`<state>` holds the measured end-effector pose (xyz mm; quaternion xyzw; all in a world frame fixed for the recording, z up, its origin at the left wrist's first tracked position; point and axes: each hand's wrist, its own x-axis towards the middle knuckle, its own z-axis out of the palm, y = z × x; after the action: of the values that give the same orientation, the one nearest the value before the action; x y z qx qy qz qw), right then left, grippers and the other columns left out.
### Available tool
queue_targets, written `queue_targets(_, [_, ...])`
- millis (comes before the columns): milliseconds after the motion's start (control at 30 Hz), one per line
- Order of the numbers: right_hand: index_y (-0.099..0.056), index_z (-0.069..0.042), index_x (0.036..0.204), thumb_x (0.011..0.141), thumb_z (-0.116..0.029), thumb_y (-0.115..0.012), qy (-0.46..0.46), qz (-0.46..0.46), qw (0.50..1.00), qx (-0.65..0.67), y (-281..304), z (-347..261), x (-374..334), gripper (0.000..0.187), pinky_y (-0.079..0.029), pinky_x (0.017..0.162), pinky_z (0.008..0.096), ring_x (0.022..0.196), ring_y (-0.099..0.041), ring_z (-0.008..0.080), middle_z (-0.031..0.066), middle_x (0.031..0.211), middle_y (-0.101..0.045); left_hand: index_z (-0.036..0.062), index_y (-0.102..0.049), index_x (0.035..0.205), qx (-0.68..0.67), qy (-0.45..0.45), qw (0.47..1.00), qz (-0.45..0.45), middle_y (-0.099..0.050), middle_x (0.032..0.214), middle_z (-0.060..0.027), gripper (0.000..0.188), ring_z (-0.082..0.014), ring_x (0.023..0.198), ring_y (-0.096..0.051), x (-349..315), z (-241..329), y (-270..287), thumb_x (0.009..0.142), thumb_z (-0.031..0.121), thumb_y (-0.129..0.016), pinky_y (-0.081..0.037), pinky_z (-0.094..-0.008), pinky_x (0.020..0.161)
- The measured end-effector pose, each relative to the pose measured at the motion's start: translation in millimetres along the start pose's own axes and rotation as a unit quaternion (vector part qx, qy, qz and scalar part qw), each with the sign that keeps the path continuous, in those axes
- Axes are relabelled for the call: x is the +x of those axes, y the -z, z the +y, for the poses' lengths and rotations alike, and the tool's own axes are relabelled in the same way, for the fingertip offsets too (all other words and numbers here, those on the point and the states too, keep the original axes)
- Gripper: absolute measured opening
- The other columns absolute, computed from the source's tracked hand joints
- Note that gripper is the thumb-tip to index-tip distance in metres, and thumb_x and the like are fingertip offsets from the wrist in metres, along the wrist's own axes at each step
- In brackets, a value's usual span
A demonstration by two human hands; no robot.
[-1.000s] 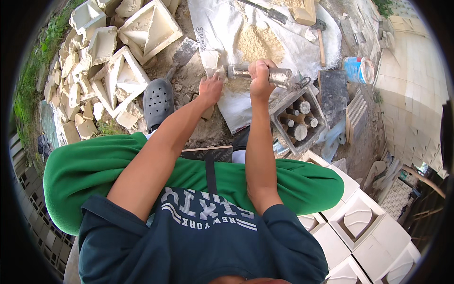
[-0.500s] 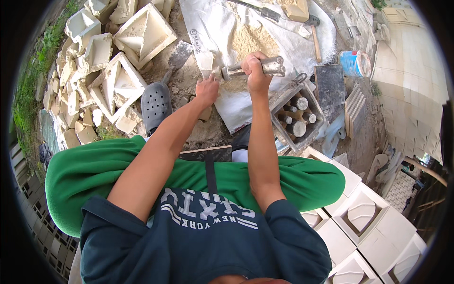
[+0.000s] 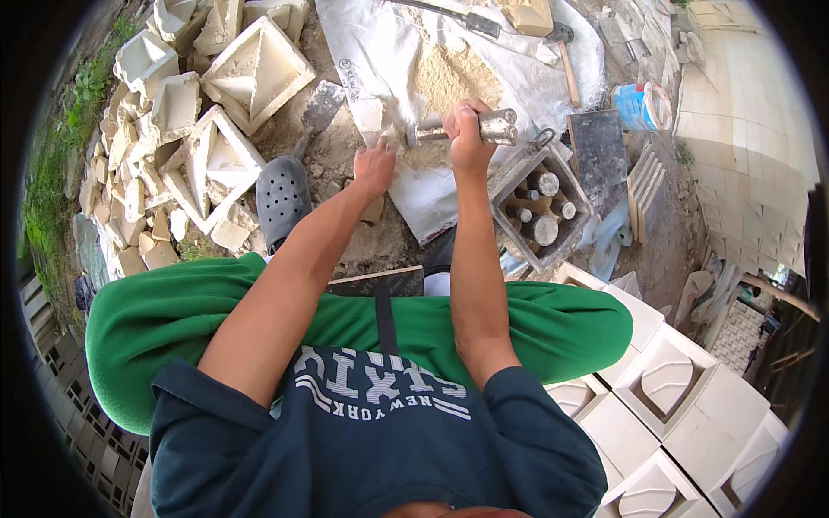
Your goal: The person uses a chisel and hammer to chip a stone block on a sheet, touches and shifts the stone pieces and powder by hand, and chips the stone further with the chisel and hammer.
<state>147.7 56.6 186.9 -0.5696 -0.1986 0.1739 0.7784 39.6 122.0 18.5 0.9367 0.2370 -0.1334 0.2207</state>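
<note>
Since a second ago, the dull-grey club-like tool has levelled out in my right hand; its right end dipped then. Its long axis now runs nearly crosswise, the flat-ended left side pointing at a pale lump, the thick end toward my right, above the white sheet. My right fingers wrap its middle. My left hand reaches the lump (whether its fingers pinch it, I can't tell).
</note>
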Motion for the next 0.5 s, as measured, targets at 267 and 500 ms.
queue_targets(267, [-0.029,-0.011,0.057,0.078,-0.006,-0.046,0.071,0.05,0.994,0.068,22,-59,-5,0.028,-0.026,0.041,0.026,0.04,-0.026,0.0096,-0.0011,0.047,-0.03,0.007,-0.052,0.117,-0.01,-0.004,0.999,0.04,-0.043,0.131,-0.0123,0.049,-0.0298,0.112,-0.052,-8,5,9,0.072,0.019,-0.069,-0.043,-0.0438,0.089])
queue_targets(500, [-0.035,-0.008,0.06,0.079,-0.005,-0.047,0.045,0.097,0.994,0.017,29,-16,-4,0.023,-0.025,0.042,0.0234,0.044,-0.031,0.0068,-0.0021,0.051,-0.035,0.0085,-0.049,0.121,-0.016,0.026,0.999,-0.016,-0.04,0.133,-0.0129,0.056,-0.0346,0.11,-0.052,0,2,2,0.072,0.022,-0.072,-0.042,-0.0457,0.091])
